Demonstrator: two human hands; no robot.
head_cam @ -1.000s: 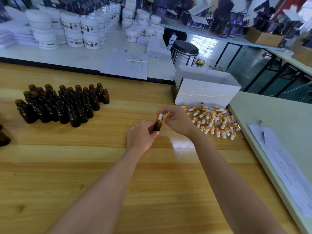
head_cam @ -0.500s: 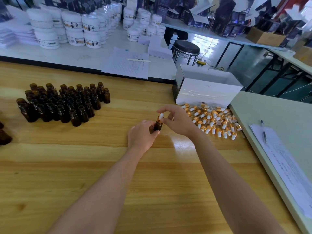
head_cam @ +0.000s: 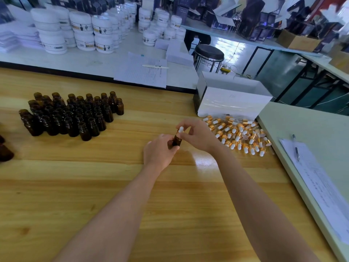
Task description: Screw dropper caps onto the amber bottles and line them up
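Note:
My left hand (head_cam: pixel 159 151) grips a small amber bottle (head_cam: pixel 177 141) upright over the middle of the wooden table (head_cam: pixel 132 195). My right hand (head_cam: pixel 197 135) pinches the dropper cap (head_cam: pixel 180 129) on the bottle's neck, its white bulb showing above my fingers. A cluster of several uncapped amber bottles (head_cam: pixel 71 114) stands to the left. A heap of gold and white dropper caps (head_cam: pixel 239 134) lies to the right, just beyond my right hand.
A white box (head_cam: pixel 232 103) stands behind the cap heap. At the far left edge are dark bottles (head_cam: pixel 4 151), partly cut off. A pale green table (head_cam: pixel 311 133) with papers and a pen (head_cam: pixel 296 148) adjoins on the right. White jars (head_cam: pixel 85 31) fill the bench behind.
My right fingers have shifted on the cap, covering more of its gold collar. Both hands and the bottle stay in the same place.

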